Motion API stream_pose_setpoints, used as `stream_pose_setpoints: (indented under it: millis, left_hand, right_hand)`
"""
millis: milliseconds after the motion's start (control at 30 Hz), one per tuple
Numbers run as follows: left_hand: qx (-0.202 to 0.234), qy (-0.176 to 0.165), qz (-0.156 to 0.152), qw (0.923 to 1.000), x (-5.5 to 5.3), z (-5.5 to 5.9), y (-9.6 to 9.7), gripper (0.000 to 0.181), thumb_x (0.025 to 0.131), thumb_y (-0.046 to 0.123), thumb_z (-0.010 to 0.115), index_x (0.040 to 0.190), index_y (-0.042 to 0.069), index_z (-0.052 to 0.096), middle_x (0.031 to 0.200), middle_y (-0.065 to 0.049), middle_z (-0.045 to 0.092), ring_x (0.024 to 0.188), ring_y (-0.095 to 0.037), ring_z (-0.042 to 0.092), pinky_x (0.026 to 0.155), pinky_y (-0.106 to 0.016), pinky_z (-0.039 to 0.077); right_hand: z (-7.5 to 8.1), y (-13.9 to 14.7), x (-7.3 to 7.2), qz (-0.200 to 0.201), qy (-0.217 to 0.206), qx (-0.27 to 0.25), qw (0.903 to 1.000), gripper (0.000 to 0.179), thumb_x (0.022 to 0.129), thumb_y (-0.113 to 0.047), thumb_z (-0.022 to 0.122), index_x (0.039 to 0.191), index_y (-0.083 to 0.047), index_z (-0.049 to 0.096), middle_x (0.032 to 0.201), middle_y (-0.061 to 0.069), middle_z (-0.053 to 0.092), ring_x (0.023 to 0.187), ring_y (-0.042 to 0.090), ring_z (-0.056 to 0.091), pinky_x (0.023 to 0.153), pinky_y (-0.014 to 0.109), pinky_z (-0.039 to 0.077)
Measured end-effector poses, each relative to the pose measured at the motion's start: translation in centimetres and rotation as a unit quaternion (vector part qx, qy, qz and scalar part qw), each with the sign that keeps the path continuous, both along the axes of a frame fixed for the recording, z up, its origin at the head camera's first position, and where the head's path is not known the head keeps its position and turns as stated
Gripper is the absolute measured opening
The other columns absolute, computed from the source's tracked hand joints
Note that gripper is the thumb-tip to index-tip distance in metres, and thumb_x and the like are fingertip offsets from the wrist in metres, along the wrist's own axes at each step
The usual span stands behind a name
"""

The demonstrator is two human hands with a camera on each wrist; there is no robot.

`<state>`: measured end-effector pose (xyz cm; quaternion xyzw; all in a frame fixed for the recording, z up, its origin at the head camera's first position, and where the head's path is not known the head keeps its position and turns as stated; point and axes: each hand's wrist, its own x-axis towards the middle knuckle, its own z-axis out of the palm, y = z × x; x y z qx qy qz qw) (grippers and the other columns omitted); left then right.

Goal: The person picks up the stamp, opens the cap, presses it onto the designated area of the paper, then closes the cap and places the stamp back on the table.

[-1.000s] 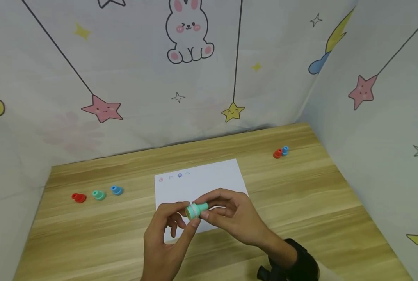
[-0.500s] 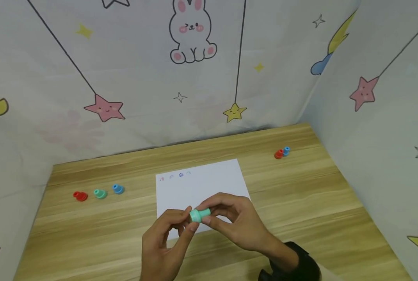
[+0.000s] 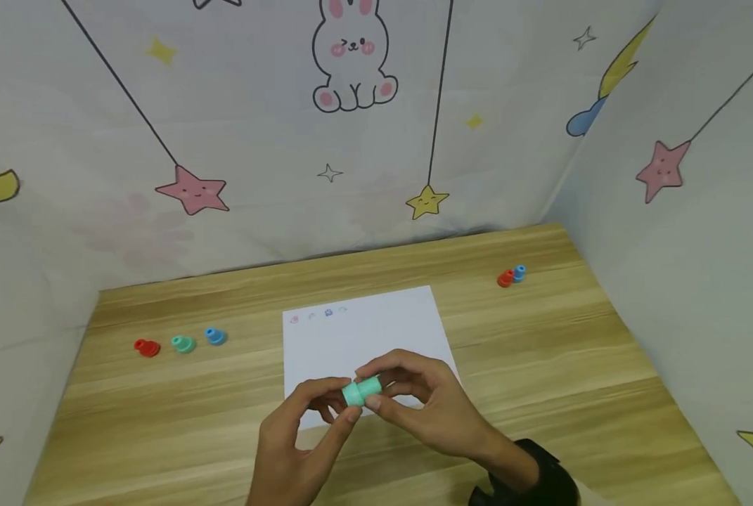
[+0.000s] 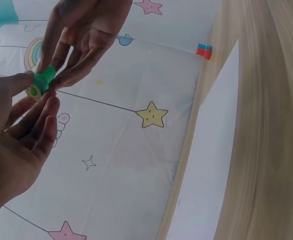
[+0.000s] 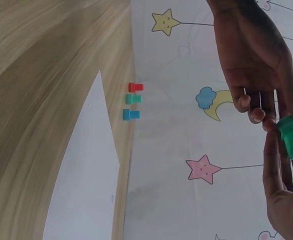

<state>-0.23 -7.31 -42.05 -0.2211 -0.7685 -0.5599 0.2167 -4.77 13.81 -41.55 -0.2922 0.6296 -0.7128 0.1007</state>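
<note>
A small mint-green stamp (image 3: 361, 391) is held between both hands above the paper's near part, tilted on its side. In the head view my left hand (image 3: 306, 429) pinches its wider end with thumb and index finger. My right hand (image 3: 423, 400) pinches the narrow handle from the other side. The left wrist view shows a round yellowish end on the stamp (image 4: 41, 82), facing the left hand. Under the hands lies a white sheet of paper (image 3: 363, 323), bearing a row of small faint prints near its far left corner.
On the wooden table (image 3: 560, 372), a red stamp (image 3: 147, 348), a green stamp (image 3: 183, 344) and a blue stamp (image 3: 215, 336) lie at left. Another red stamp (image 3: 505, 278) and blue stamp (image 3: 519, 273) stand at the far right. Patterned cloth walls (image 3: 256, 140) border the table.
Both hands keep their grip on the green stamp, which has turned slightly. Its pale band and yellowish end, visible in the head view a second ago, no longer show there.
</note>
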Motion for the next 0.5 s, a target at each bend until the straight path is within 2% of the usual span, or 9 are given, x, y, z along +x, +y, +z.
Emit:
stream_pose_setpoints:
  millis: [200, 300, 500]
  left_hand:
    - [-0.06, 0.02, 0.022, 0.9978, 0.2, -0.32, -0.32, 0.036, 0.092, 0.008, 0.084, 0.124, 0.005, 0.069, 0.097, 0.001, 0.065, 0.085, -0.01, 0.06, 0.076, -0.019, 0.048]
    - [-0.082, 0.014, 0.029, 0.9961, 0.29, -0.26, -0.42, 0.033, 0.094, 0.014, 0.083, 0.125, 0.008, 0.069, 0.097, 0.004, 0.064, 0.085, -0.009, 0.06, 0.077, -0.017, 0.048]
    - [-0.086, 0.009, 0.033, 0.9957, 0.37, 0.09, -0.53, 0.034, 0.092, 0.008, 0.083, 0.123, 0.009, 0.069, 0.098, 0.003, 0.065, 0.085, -0.009, 0.062, 0.076, -0.017, 0.048]
  right_hand:
    - [-0.29, -0.38, 0.42, -0.011, -0.026, -0.004, 0.9996, 0.032, 0.099, 0.005, 0.069, 0.129, -0.005, 0.063, 0.123, 0.021, 0.065, 0.106, 0.02, 0.078, 0.082, 0.045, 0.066]
    - [-0.37, -0.6, 0.42, -0.021, -0.025, 0.005, 0.9995, 0.033, 0.099, 0.002, 0.071, 0.13, -0.007, 0.063, 0.124, 0.019, 0.066, 0.108, 0.019, 0.076, 0.082, 0.045, 0.066]
    - [-0.72, -0.95, 0.55, -0.044, -0.001, 0.03, 0.9986, 0.037, 0.097, -0.001, 0.075, 0.132, -0.01, 0.063, 0.123, 0.013, 0.07, 0.114, 0.017, 0.071, 0.084, 0.04, 0.065]
